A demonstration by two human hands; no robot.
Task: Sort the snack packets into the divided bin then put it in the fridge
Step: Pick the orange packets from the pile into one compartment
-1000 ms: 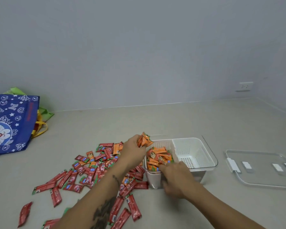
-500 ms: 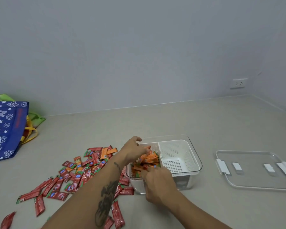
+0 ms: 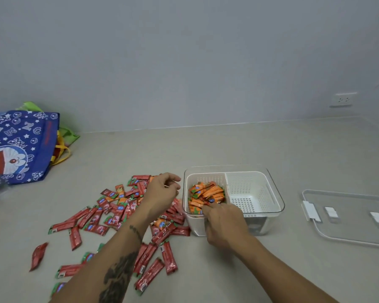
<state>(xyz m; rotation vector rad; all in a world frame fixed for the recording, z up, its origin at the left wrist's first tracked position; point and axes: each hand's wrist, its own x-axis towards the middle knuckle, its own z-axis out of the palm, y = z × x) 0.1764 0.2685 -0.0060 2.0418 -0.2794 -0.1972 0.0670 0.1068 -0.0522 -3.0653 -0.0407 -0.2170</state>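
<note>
The clear divided bin (image 3: 276, 194) stands on the counter with a white perforated insert. Its left compartment holds several orange packets (image 3: 207, 193); the right compartment (image 3: 251, 193) holds nothing. Red packets (image 3: 101, 217), with a few orange ones mixed in, lie scattered to the left of the bin. My left hand (image 3: 162, 192) hovers over that pile just left of the bin, fingers loosely curled and holding nothing. My right hand (image 3: 224, 224) grips the bin's near wall, its fingertips reaching in among the orange packets.
The bin's clear lid (image 3: 348, 217) lies flat on the counter to the right. A blue printed bag (image 3: 20, 147) leans at the far left by the wall. A wall socket (image 3: 341, 99) sits at the back right.
My left hand carried a bunch of orange packets over the left compartment, let them go there, and drew back left with nothing in it. My right hand stayed at the bin's near wall.
</note>
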